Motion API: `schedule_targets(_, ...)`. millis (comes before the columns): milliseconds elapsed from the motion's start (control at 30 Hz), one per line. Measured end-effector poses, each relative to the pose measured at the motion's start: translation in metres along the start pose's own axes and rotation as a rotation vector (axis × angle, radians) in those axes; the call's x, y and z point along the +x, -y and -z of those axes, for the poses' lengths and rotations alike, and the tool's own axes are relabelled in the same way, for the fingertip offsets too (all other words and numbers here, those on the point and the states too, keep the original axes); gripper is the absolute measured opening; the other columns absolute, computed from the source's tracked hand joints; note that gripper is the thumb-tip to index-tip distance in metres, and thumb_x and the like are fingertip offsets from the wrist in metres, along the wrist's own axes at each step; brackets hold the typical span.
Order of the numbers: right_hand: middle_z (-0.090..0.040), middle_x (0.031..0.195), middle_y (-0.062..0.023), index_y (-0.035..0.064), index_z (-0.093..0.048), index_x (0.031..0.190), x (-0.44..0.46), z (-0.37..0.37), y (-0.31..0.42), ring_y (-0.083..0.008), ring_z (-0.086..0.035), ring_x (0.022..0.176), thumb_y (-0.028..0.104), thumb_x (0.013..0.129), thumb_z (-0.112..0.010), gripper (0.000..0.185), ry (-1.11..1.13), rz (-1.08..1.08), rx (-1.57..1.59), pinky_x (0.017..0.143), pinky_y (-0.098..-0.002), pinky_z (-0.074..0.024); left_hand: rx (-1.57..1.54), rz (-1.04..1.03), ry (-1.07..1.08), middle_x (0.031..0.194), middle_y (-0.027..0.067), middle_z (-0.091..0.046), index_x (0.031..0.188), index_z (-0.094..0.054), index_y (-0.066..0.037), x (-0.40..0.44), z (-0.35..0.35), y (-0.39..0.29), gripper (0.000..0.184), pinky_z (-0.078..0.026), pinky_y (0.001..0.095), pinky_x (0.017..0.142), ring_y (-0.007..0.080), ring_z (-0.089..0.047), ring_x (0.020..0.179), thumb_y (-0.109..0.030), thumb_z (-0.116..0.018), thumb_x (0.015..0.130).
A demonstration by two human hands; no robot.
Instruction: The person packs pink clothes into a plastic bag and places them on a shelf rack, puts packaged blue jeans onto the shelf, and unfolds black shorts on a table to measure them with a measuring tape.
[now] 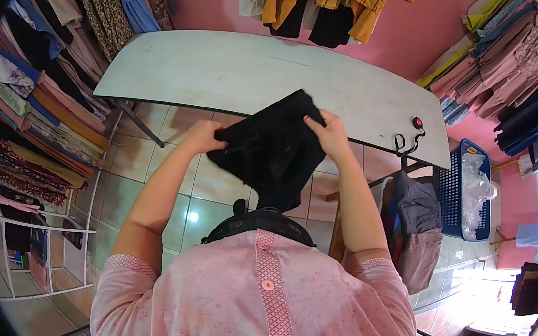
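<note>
A black piece of clothing hangs between my two hands, in front of my body and partly over the near edge of the white table. My left hand pinches its left corner. My right hand grips the upper right side, thumb on the near face and the other fingers hidden behind the cloth. The garment is held at a slant, its right corner higher than its left, and its lower part hangs down toward my waist. Its exact kind cannot be made out.
A tape measure with its black strap lies at the table's right end. Beside it stands a blue plastic basket holding clear plastic. Folded trousers drape at my right. Stacked fabrics fill the left shelves; clothes hang along the walls.
</note>
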State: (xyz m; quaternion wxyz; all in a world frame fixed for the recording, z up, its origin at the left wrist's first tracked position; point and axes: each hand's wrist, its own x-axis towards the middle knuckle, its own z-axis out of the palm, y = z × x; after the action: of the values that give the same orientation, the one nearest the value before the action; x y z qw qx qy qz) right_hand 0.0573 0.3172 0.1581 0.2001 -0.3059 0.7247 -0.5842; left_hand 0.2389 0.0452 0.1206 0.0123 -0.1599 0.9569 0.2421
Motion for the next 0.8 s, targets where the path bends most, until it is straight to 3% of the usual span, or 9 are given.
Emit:
schedule_targets(67,-0.06,0.072,-0.0005,-0.0023,-0.062,0.089,0.006,0.013,0.018,-0.0069,-0.052,0.066,0.02,0.085,-0.064,0.023,-0.08,0.011,0.14,0.061,-0.0245,-0.0439,-0.212,-0.104,-0.168,0.084,0.0163,-0.065,0.094,-0.064,-0.004,0.013,0.009,0.027,0.031,-0.049,0.0356,0.072,0.0283,-0.064,0.08,-0.017,-0.071,0.067)
schedule_targets(133,-0.06,0.071,-0.0003,-0.0031,-0.062,0.087,0.015,0.025,0.026,-0.0068,-0.052,0.064,0.02,0.084,-0.065,0.024,-0.14,0.113,0.097,0.06,-0.0241,-0.0435,-0.341,-0.112,-0.224,0.083,0.0122,-0.066,0.096,-0.062,-0.004,0.023,0.034,0.028,0.029,-0.049,0.0316,0.07,0.0225,-0.063,0.077,-0.014,-0.07,0.07)
schedule_targets(200,-0.06,0.07,-0.0002,-0.0038,-0.062,0.085,0.021,0.037,0.044,-0.0069,-0.052,0.064,0.02,0.083,-0.066,0.024,-0.201,0.104,0.004,0.06,-0.0242,-0.0435,-0.487,-0.224,-0.457,0.085,0.0063,-0.064,0.102,-0.059,-0.004,0.029,0.059,0.015,0.029,-0.048,0.0276,0.07,0.0153,-0.06,0.077,-0.01,-0.067,0.075)
schedule_targets(233,-0.06,0.07,-0.0002,-0.0042,-0.062,0.084,0.026,0.043,0.05,-0.007,-0.052,0.064,0.02,0.083,-0.066,0.025,-0.231,0.099,-0.043,0.06,-0.0242,-0.0435,-0.697,-0.248,-0.446,0.088,0.0024,-0.061,0.107,-0.056,-0.005,0.036,0.072,0.012,0.031,-0.046,0.0255,0.071,0.0111,-0.057,0.079,-0.007,-0.066,0.078)
schedule_targets(333,-0.061,0.071,-0.0017,-0.005,-0.063,0.087,0.047,0.059,0.069,-0.0075,-0.053,0.066,0.02,0.082,-0.067,0.026,-0.311,0.185,-0.04,0.061,-0.025,-0.0442,-1.088,-0.29,-0.544,0.088,0.0039,-0.06,0.109,-0.051,-0.006,0.063,0.092,0.002,0.024,-0.045,0.0249,0.073,0.0107,-0.056,0.081,-0.013,-0.06,0.087)
schedule_targets(533,-0.065,0.076,-0.0041,-0.0053,-0.063,0.094,0.098,0.082,0.102,-0.0083,-0.056,0.07,0.019,0.081,-0.067,0.028,-0.336,0.221,-0.155,0.065,-0.0247,-0.0448,-0.47,-0.331,-0.763,0.094,0.0089,-0.06,0.113,-0.046,-0.005,0.124,0.134,-0.015,0.025,-0.044,0.0243,0.075,0.0123,-0.056,0.082,-0.02,-0.052,0.093)
schedule_targets(567,-0.064,0.076,-0.0033,-0.0052,-0.063,0.094,0.105,0.085,0.104,-0.0084,-0.055,0.07,0.02,0.081,-0.068,0.029,-0.331,0.231,-0.127,0.065,-0.0246,-0.0448,-0.504,-0.492,-0.768,0.084,0.0072,-0.056,0.115,-0.042,-0.007,0.144,0.141,-0.007,0.028,-0.043,0.024,0.069,0.0111,-0.051,0.074,-0.018,-0.053,0.092)
schedule_targets(700,-0.061,0.07,-0.003,-0.0048,-0.063,0.09,0.136,0.098,0.099,-0.008,-0.053,0.066,0.021,0.08,-0.069,0.029,-0.451,0.258,-0.233,0.063,-0.0247,-0.0436,-0.682,-0.516,-0.563,0.073,0.0037,-0.045,0.117,-0.031,-0.011,0.17,0.184,-0.013,0.034,-0.037,0.022,0.061,0.008,-0.039,0.065,-0.01,-0.054,0.091)
schedule_targets(800,-0.057,0.063,-0.0032,-0.0046,-0.063,0.083,0.161,0.109,0.09,-0.0076,-0.049,0.06,0.023,0.077,-0.071,0.03,-0.578,0.318,-0.305,0.057,-0.0254,-0.0413,-0.67,-0.695,-0.573,0.076,0.0037,-0.045,0.107,-0.04,-0.009,0.202,0.197,-0.011,0.019,-0.038,0.0222,0.064,0.0085,-0.041,0.069,-0.005,-0.05,0.091)
